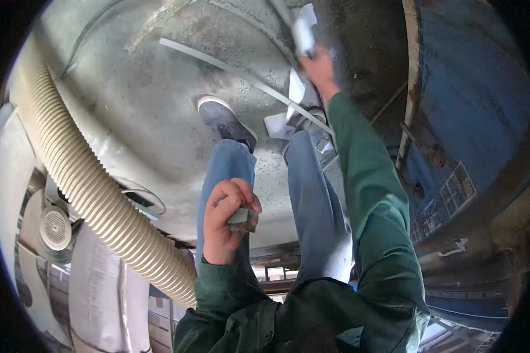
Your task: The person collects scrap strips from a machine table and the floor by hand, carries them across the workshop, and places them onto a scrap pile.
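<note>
My left hand [222, 215] is held near my lap, above my left leg, its fingers curled round a small grey-green block [239, 216]. My right arm stretches far forward. At its end my right hand [321, 72], slightly blurred, grips the near end of a white piece [304, 34], whose kind I cannot make out. Below that hand lie white scraps [296, 88] like paper beside my right shoe. A long pale strip [218, 62] runs slantwise across the floor, passing in front of my shoes.
A thick ribbed hose [94, 176] curves down the left side. My left shoe [225, 119] stands on the worn grey metal floor [153, 94]. A blue panel [471, 106] with a rusty edge rises at the right. A round grille [56, 228] shows at the lower left.
</note>
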Motion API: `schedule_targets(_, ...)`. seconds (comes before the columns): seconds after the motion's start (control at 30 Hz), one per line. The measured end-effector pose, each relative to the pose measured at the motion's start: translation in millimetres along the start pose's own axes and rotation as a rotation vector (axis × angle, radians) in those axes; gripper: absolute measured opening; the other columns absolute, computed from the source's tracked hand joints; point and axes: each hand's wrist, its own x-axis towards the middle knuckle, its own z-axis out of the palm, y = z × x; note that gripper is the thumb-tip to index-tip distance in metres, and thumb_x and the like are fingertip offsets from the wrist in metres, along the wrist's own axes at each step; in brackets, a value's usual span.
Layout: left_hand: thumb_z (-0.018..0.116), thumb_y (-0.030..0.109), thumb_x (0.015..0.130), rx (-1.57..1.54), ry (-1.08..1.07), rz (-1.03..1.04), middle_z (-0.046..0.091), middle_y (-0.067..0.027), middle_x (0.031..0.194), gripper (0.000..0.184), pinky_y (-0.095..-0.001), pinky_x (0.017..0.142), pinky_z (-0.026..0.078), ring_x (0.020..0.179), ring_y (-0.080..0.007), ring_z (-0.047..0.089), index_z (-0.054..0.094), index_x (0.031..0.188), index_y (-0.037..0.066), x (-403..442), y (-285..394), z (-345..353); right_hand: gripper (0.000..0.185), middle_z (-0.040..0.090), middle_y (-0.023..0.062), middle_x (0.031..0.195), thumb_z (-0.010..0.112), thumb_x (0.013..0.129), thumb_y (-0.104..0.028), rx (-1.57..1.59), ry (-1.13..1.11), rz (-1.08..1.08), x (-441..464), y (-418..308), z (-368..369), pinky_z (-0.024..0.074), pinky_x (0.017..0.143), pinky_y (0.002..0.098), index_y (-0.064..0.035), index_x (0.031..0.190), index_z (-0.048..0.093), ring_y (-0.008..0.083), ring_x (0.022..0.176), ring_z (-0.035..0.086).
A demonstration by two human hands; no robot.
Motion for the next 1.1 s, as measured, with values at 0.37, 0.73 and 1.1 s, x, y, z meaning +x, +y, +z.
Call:
schedule_targets(0.37, 0.063, 0.02, 0.081, 0.337, 0.083, -0.255, 0.055, -0.0038, 0.076, 0.023, -0.0254, 0.046, 0.045, 0.065, -0.0157, 0.061, 0.055, 0.096, 0.004, 161.6, -41.5, -43.0, 0.038, 0.063, 0.0152, 0.1, 0.068, 0.079, -0.024, 0.06, 0.088, 0.335, -121.0, 117.0, -139.2, 0.0462, 0.077, 0.037, 0.0023, 0.104, 0.057, 0.0269, 0.091, 0.061)
schedule_targets(0.73, 0.068, 0.03, 0.08, 0.404, -0.049, -0.556, 0.061, -0.0054, 0.079, 0.029, -0.0284, 0.056, 0.045, 0.07, -0.0174, 0.061, 0.062, 0.094, 0.005, 273.1, -170.2, -48.6, 0.038, 0.058, 0.0148, 0.109, 0.058, 0.085, -0.011, -0.081, -0.003, 0.532, -232.6, 211.0, -128.5, 0.0458, 0.083, 0.0359, -0.0005, 0.12, 0.049, 0.0269, 0.101, 0.055)
schedule_targets(1.1, 0.069, 0.008, 0.074, 0.815, 0.386, 0.065, 0.058, -0.0085, 0.081, 0.052, -0.0259, 0.055, 0.049, 0.067, -0.0155, 0.059, 0.042, 0.116, -0.002, 231.4, -125.1, -57.4, 0.044, 0.061, 0.0187, 0.104, 0.065, 0.078, -0.024, -0.059, -0.487, 0.546, -224.8, 151.6, -22.4, 0.0452, 0.085, 0.0375, -0.006, 0.117, 0.054, 0.0335, 0.099, 0.058)
